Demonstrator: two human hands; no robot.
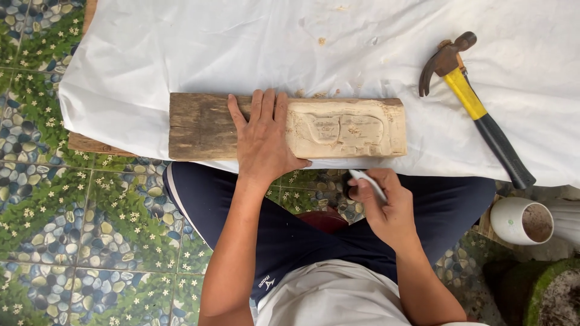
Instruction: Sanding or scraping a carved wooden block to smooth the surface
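- Wooden plank: lying flat along the near edge of the worktop, on the white sheet; long axis running left to right across the view, parallel to that near edge.
- Dark, weathered at its left end; pale and carved at its right end, with a shallow relief cut into the face.
- Left hand: spread open, palm down, pressed flat on the middle of the plank just left of the carved part; fingers pointing away toward the far edge, wrist hanging over the near edge.
- Right hand: off the worktop, just below its near edge, over the lap; closed around a slim white tool, tip slanting up and left toward the plank.
- Carved end lying up and slightly left from the right hand, near but not touching; left hand the only one in contact with the wood.
- Forearms both coming up from the bottom of the view, left one nearly straight, right one bent inward.
- Claw hammer with yellow and black handle resting untouched toward the right edge of the worktop, head away, handle slanting to the near right corner.
- White cup on the floor beyond that corner.
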